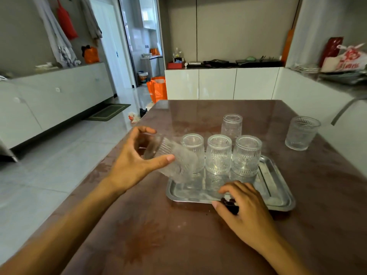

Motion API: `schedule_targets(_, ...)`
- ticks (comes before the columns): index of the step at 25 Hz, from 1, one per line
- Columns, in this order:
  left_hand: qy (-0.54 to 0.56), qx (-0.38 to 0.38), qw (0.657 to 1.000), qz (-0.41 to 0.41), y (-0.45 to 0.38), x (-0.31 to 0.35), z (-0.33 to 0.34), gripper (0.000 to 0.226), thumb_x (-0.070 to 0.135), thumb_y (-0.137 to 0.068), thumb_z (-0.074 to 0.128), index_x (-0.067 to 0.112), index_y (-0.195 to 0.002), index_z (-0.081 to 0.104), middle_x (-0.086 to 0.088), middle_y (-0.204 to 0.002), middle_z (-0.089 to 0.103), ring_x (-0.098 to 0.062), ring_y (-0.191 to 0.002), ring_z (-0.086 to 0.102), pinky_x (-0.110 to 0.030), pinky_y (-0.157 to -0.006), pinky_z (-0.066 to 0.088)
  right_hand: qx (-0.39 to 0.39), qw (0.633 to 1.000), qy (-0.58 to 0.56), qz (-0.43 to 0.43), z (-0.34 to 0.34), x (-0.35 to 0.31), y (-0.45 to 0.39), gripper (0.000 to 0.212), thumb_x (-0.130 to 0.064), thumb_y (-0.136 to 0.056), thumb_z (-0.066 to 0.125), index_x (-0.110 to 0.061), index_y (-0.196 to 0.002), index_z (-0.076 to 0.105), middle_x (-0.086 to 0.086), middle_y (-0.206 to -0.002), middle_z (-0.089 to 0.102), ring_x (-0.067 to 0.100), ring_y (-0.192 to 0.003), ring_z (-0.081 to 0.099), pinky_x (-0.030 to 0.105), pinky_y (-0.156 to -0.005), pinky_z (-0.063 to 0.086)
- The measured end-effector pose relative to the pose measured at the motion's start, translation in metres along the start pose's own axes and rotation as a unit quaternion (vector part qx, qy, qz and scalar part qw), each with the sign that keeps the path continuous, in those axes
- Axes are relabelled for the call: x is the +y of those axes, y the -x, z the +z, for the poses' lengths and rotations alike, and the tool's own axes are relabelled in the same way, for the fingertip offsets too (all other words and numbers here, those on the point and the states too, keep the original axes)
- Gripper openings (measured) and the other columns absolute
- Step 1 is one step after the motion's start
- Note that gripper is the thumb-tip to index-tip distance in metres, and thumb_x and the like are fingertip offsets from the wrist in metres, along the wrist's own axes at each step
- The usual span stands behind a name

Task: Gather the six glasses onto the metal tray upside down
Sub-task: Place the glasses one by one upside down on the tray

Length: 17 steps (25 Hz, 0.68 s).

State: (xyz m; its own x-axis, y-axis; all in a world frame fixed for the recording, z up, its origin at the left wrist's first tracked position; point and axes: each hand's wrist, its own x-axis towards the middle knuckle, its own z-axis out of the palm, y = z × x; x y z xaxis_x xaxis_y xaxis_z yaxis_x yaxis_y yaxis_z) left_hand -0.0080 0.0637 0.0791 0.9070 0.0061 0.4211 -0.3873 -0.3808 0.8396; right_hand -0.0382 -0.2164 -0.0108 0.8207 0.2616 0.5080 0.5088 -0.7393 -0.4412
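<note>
A metal tray lies on the brown table. Three ribbed clear glasses stand upside down in a row on it: left, middle, right. Behind them a fourth glass also stands upside down; whether it is on the tray is hidden. A fifth glass stands upright on the table at the far right. My left hand holds a tilted, blurred glass above the tray's left end. My right hand grips the tray's near rim.
The table edge runs diagonally on the left, with tiled floor beyond. White cabinets line the back and left walls. An orange bag stands on the floor past the table's far corner. Cluttered shelf at the right.
</note>
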Motion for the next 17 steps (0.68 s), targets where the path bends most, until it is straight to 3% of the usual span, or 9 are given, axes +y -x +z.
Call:
schedule_targets(2,-0.024,-0.041,0.999,0.019,0.004,0.011,0.022,0.069,0.043,-0.053,0.093,0.028,-0.108,0.054,0.015,-0.102,0.065,-0.005,-0.098,0.064,-0.018,-0.085,0.053,0.004,1.000,0.000,-0.001,-0.001,-0.002,0.002,0.030,-0.053,-0.084,0.056,-0.025,-0.093,0.064,-0.016,-0.093,0.062,0.010,-0.090,0.053,0.034,-0.076,0.047)
schedule_targets(7,-0.089,-0.096,0.990,0.041,-0.001,0.005,0.059,0.058,0.040,-0.058,0.092,0.021,-0.101,0.059,-0.001,-0.101,0.067,-0.018,-0.094,0.066,-0.041,-0.085,0.057,0.012,1.000,-0.005,0.005,-0.004,-0.004,0.005,0.028,-0.050,-0.084,0.057,-0.024,-0.091,0.064,-0.012,-0.092,0.063,0.013,-0.089,0.053,0.035,-0.076,0.048)
schedule_targets(11,-0.099,-0.119,0.987,0.045,-0.007,-0.002,0.063,0.058,0.041,-0.058,0.091,0.020,-0.103,0.061,-0.001,-0.103,0.068,-0.019,-0.098,0.065,-0.045,-0.089,0.055,0.005,1.000,0.002,0.004,-0.004,-0.002,0.007,0.027,-0.051,-0.084,0.056,-0.025,-0.090,0.063,-0.013,-0.091,0.061,0.012,-0.088,0.052,0.034,-0.077,0.047)
schedule_targets(17,-0.051,-0.145,0.988,0.021,-0.011,-0.014,0.054,0.043,0.051,-0.071,0.080,0.028,-0.103,0.064,0.007,-0.103,0.069,-0.014,-0.097,0.066,-0.028,-0.085,0.055,-0.013,1.000,-0.010,0.002,-0.005,-0.001,0.008,0.027,-0.051,-0.086,0.056,-0.026,-0.095,0.062,-0.015,-0.095,0.061,0.008,-0.093,0.053,0.032,-0.082,0.045)
